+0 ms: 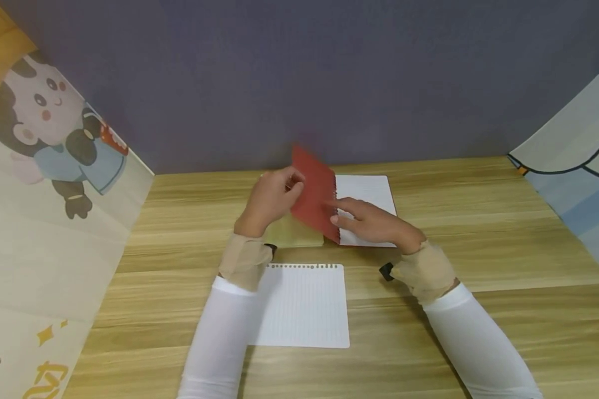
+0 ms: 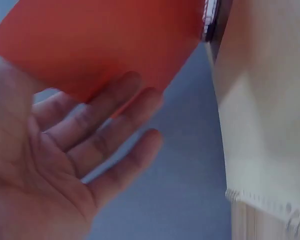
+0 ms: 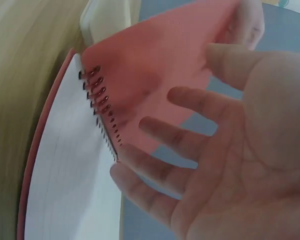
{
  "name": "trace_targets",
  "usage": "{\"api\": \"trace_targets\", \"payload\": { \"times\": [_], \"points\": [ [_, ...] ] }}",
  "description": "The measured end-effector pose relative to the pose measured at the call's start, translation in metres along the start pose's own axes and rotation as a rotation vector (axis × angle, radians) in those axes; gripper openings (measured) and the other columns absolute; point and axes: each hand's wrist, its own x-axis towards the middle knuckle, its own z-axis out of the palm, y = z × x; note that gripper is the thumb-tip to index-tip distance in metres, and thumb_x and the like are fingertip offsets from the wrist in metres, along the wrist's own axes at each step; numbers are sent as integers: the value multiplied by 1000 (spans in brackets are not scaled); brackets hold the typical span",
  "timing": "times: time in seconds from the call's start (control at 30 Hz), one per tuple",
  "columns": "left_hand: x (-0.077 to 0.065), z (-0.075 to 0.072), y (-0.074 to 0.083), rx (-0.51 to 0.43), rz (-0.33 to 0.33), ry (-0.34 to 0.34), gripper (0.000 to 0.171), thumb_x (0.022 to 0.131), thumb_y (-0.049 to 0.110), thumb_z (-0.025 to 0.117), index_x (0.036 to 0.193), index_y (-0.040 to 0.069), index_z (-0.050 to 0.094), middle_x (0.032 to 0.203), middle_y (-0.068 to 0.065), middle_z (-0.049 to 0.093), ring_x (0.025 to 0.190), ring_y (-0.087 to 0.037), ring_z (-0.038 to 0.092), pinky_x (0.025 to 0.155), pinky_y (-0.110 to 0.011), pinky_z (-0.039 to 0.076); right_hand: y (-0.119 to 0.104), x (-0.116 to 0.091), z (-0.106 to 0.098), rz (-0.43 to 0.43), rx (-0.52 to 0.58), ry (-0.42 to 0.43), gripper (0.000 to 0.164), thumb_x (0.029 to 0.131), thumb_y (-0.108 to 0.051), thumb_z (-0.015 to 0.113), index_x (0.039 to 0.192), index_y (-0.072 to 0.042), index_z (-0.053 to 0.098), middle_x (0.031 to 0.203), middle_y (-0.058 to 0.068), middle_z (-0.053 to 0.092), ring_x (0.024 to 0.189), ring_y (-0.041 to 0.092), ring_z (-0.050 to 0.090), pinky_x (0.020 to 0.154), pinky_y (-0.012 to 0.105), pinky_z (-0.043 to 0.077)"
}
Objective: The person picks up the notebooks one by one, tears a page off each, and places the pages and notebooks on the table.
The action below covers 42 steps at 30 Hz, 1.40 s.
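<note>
A spiral notebook lies at the back of the table with its red cover raised and slanting up to the left. Its white page shows to the right of the dark spiral binding. My left hand pinches the outer edge of the cover, its other fingers loosely bent in the left wrist view. Beside the spiral, my right hand has its fingers spread and overlaps the page and the cover's lower part. Under the cover, a pale yellow notebook is partly hidden.
A loose lined sheet with punched holes along its top edge lies in front, partly under the left forearm. The wooden table meets a grey-blue panel at the back. Printed walls stand at both sides.
</note>
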Motion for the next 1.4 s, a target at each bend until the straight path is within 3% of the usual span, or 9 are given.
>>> {"api": "trace_targets", "payload": {
  "times": [0.17,0.27,0.43,0.53,0.87,1.07,1.2,1.3,1.4],
  "points": [
    [-3,-8,-10,85,-81,-120,20,85,29,59,103,22,62,86,9,59,79,-8,53,69,-27,39,15,1,2,-33,-174,12,54,95,-39,43,141,-12,35,141,10,35,130,26,29,103,41,18],
    [-5,-10,-16,131,-120,-176,26,84,29,62,108,20,61,87,5,60,79,-13,54,71,-29,40,22,1,4,7,-225,3,56,93,-35,48,140,-6,36,142,19,32,132,33,25,104,45,13],
    [-8,-9,-23,196,-197,-290,49,83,26,62,130,22,50,117,-1,58,96,-22,56,79,-36,42,28,0,6,103,-254,-41,57,91,-36,52,139,-9,38,144,20,27,132,39,19,104,46,12],
    [-10,-6,-28,221,-225,-336,54,82,24,60,134,25,46,130,0,51,107,-24,52,81,-39,42,29,-1,7,118,-270,-46,54,91,-37,52,137,-12,42,145,18,27,131,40,19,104,47,14],
    [-15,3,-37,266,-297,-427,61,78,18,57,136,30,45,133,4,47,112,-27,49,72,-38,43,27,-2,6,107,-300,-43,46,91,-36,51,132,-17,49,141,13,34,125,36,28,99,46,25],
    [-16,5,-27,347,-365,-394,58,78,31,63,133,24,48,126,-7,52,111,-33,48,83,-53,36,26,-1,7,116,-303,-37,44,91,-36,51,131,-19,51,139,10,36,121,31,30,95,45,30],
    [-12,11,-8,383,-297,-373,56,82,41,60,132,18,48,129,-15,46,119,-37,40,89,-57,30,26,0,7,127,-297,-31,42,91,-34,51,130,-20,52,138,8,36,121,31,30,94,45,31],
    [-6,21,11,325,-164,-381,54,87,39,55,134,16,46,136,-13,40,128,-34,31,96,-51,28,28,0,7,125,-299,-24,40,91,-32,50,129,-20,53,137,8,37,120,31,30,93,46,31],
    [-2,38,30,275,-38,-423,46,91,32,50,133,17,47,137,-5,40,129,-27,30,98,-44,28,30,0,6,114,-300,-21,40,91,-30,49,129,-20,53,136,8,38,119,31,31,94,46,30]
  ]
}}
